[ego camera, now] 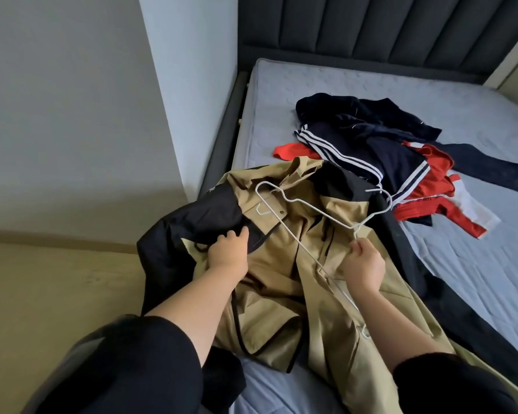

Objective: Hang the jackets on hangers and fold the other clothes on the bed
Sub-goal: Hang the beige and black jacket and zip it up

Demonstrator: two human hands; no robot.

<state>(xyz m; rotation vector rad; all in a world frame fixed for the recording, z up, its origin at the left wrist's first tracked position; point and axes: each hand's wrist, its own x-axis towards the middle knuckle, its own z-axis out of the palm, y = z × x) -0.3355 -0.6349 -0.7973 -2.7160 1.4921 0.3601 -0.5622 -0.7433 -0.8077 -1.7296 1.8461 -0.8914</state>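
Hanger (323, 215) partly hidden behind the right hand (364, 268); red garment (287, 152) mostly buried under navy clothes (395, 156)

Tan-and-black jacket (284, 264), white hanger (311, 209), navy white-striped and red clothes (386, 162), grey-blue mattress (476, 264).

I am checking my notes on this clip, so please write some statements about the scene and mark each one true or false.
1. The right hand holds a white wire hanger. True.
2. The tan and black jacket already hangs on the hanger. False: it lies spread on the bed, under the hanger.
3. The left hand is on the jacket. True.
4. The red and navy clothes are neatly folded. False: they lie in a crumpled heap.
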